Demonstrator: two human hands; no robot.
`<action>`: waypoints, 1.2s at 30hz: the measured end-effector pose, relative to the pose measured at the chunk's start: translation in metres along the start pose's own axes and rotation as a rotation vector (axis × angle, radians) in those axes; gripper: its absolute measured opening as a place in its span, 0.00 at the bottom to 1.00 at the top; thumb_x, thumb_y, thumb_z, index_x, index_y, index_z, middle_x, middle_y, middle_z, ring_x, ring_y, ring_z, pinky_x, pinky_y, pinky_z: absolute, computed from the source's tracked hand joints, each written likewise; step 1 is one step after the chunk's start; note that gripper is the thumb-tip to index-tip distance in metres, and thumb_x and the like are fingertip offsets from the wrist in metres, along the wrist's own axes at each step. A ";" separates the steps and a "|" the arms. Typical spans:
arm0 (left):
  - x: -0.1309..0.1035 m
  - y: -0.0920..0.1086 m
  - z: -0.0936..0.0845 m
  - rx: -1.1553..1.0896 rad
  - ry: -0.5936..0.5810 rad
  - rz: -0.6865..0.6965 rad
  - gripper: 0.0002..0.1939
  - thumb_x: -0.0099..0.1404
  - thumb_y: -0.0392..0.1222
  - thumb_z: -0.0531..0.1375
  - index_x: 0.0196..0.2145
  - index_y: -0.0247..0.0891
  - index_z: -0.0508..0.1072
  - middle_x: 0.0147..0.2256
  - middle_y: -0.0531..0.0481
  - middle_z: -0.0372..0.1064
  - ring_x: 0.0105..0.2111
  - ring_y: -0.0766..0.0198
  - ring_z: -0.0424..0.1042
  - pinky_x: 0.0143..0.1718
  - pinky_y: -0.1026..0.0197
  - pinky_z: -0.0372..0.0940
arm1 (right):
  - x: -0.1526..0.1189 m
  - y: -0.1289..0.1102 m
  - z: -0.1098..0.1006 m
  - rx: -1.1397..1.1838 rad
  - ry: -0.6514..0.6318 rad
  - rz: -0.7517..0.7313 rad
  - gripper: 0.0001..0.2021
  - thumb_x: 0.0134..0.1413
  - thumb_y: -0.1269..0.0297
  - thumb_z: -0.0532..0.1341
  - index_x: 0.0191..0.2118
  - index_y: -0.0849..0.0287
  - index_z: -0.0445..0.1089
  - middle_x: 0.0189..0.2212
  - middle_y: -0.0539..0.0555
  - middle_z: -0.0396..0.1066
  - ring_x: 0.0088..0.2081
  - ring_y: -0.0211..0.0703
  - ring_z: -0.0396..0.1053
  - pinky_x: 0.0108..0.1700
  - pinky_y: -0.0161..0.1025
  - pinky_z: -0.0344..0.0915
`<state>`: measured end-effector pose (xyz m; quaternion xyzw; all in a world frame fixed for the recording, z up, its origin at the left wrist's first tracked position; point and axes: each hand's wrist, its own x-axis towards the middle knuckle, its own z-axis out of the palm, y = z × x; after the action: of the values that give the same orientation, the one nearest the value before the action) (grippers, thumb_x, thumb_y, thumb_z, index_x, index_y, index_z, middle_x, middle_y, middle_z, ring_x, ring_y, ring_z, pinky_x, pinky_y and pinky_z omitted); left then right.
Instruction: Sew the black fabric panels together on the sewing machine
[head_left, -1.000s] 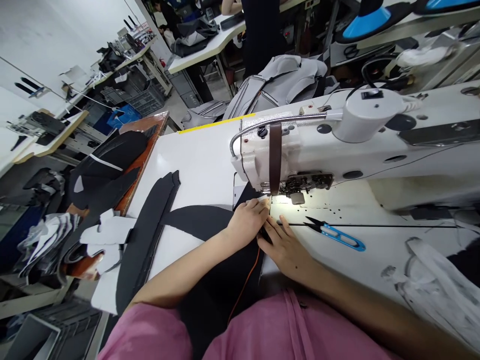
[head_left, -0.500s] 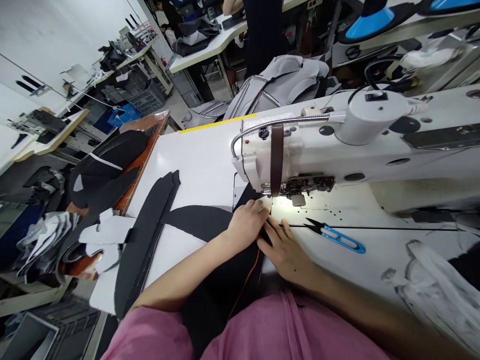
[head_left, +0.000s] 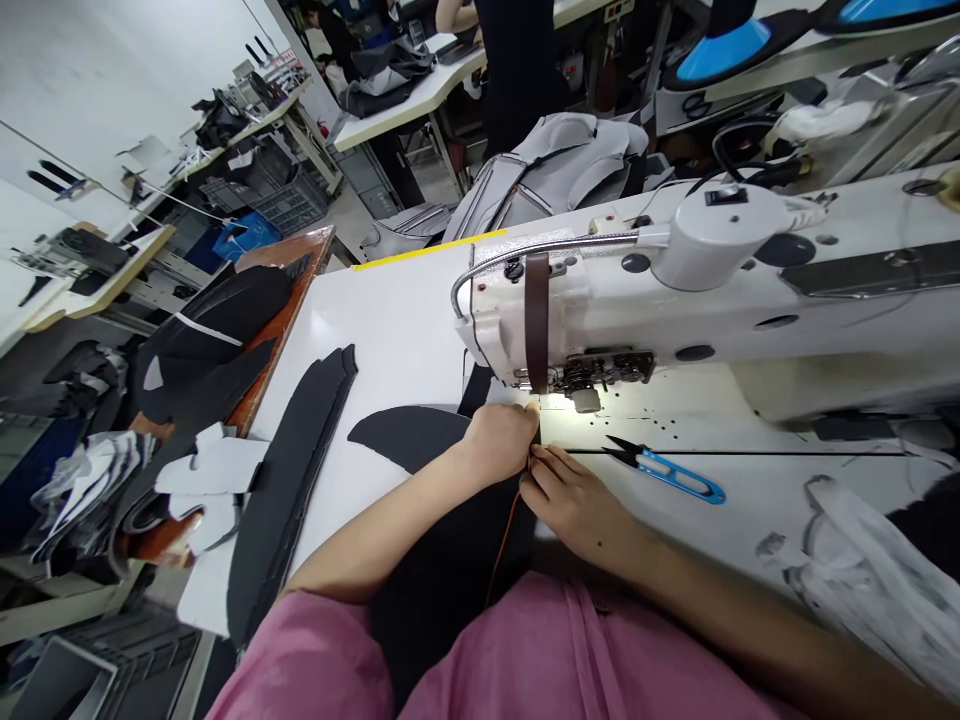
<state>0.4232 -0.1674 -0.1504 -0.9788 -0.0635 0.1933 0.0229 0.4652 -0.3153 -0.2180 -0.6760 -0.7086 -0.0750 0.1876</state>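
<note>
My left hand (head_left: 501, 440) is closed on a black fabric piece (head_left: 442, 560), its fingers just before the needle area of a white sewing machine (head_left: 502, 320). Slightly nearer to me and to the right, my right hand (head_left: 577, 500) pinches the edge of the same piece, fingers bent and close together. The fingertips of both hands almost meet, and they hide the edge between them. From under the right fingers an orange cord (head_left: 504, 545) runs down over the fabric to my lap. Blue-handled thread snips (head_left: 667, 472) lie right of my right hand.
Stacked black fabric pieces (head_left: 289, 490) lie to the left on the white table (head_left: 397, 310). Farther left, a brown side table (head_left: 309, 255) carries more black and white pieces. Grey padded covers (head_left: 555, 170) are heaped behind the machine. White wispy material (head_left: 862, 550) lies at right.
The black fabric has shifted to the right and away from me, toward the machine, with my left hand on it. My right fingers have drawn together from a more spread pose.
</note>
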 end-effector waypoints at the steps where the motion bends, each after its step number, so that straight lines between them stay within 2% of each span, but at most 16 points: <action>1: 0.001 -0.001 0.000 0.004 0.004 0.000 0.20 0.62 0.33 0.49 0.51 0.25 0.63 0.32 0.39 0.71 0.32 0.52 0.74 0.27 0.58 0.66 | 0.001 0.001 0.000 0.003 -0.012 0.003 0.09 0.54 0.77 0.53 0.36 0.63 0.69 0.39 0.60 0.69 0.51 0.50 0.65 0.58 0.47 0.58; 5: 0.003 -0.004 -0.002 0.016 -0.001 -0.024 0.19 0.63 0.34 0.49 0.51 0.28 0.63 0.32 0.39 0.72 0.32 0.52 0.74 0.28 0.57 0.66 | 0.007 0.006 0.000 -0.023 -0.068 0.034 0.07 0.53 0.77 0.55 0.33 0.61 0.68 0.37 0.59 0.68 0.50 0.51 0.64 0.57 0.49 0.58; 10: 0.004 -0.005 -0.004 0.006 -0.006 0.011 0.15 0.65 0.37 0.49 0.46 0.28 0.66 0.32 0.38 0.72 0.33 0.53 0.74 0.29 0.58 0.66 | 0.007 0.004 0.000 -0.039 -0.006 0.040 0.12 0.55 0.75 0.54 0.45 0.61 0.67 0.43 0.61 0.67 0.52 0.52 0.62 0.58 0.55 0.54; 14: 0.005 -0.004 -0.004 0.013 -0.006 0.026 0.14 0.66 0.40 0.49 0.43 0.29 0.68 0.31 0.39 0.72 0.32 0.53 0.74 0.28 0.59 0.65 | 0.004 0.001 0.001 0.015 -0.027 -0.040 0.10 0.56 0.74 0.53 0.41 0.61 0.68 0.43 0.60 0.68 0.51 0.51 0.62 0.59 0.55 0.53; 20: 0.002 -0.005 -0.010 0.013 -0.014 0.047 0.13 0.63 0.37 0.51 0.43 0.29 0.67 0.33 0.39 0.72 0.33 0.51 0.74 0.28 0.56 0.66 | 0.005 0.003 0.003 -0.041 -0.016 -0.008 0.12 0.56 0.74 0.54 0.46 0.64 0.68 0.45 0.62 0.68 0.53 0.53 0.62 0.59 0.56 0.53; 23: 0.002 -0.008 -0.012 0.016 -0.035 0.077 0.14 0.62 0.37 0.52 0.44 0.30 0.67 0.35 0.38 0.72 0.35 0.51 0.74 0.31 0.55 0.67 | 0.002 -0.002 0.003 -0.039 0.001 -0.028 0.12 0.56 0.74 0.53 0.44 0.63 0.69 0.46 0.62 0.68 0.55 0.54 0.61 0.60 0.57 0.52; 29: 0.002 -0.009 -0.014 0.044 -0.045 0.091 0.13 0.62 0.36 0.51 0.43 0.29 0.67 0.36 0.37 0.72 0.37 0.50 0.73 0.32 0.54 0.68 | 0.007 0.000 0.008 -0.105 0.023 0.011 0.12 0.55 0.75 0.54 0.43 0.68 0.71 0.44 0.64 0.71 0.50 0.51 0.67 0.58 0.49 0.58; 33: 0.003 -0.008 -0.014 0.013 -0.075 0.084 0.14 0.63 0.36 0.49 0.43 0.29 0.67 0.36 0.38 0.72 0.36 0.50 0.74 0.32 0.53 0.68 | 0.013 0.002 0.011 -0.182 0.052 0.039 0.14 0.52 0.76 0.55 0.43 0.73 0.72 0.43 0.68 0.72 0.47 0.52 0.69 0.55 0.48 0.60; 36: 0.004 -0.008 -0.011 -0.008 -0.078 0.076 0.17 0.63 0.36 0.49 0.47 0.27 0.65 0.37 0.37 0.72 0.37 0.50 0.73 0.33 0.53 0.68 | 0.009 -0.006 0.009 -0.225 0.064 0.033 0.15 0.50 0.77 0.55 0.43 0.75 0.72 0.43 0.70 0.72 0.46 0.54 0.70 0.53 0.48 0.63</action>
<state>0.4301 -0.1588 -0.1410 -0.9724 -0.0277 0.2316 0.0093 0.4579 -0.3035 -0.2223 -0.7017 -0.6781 -0.1727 0.1342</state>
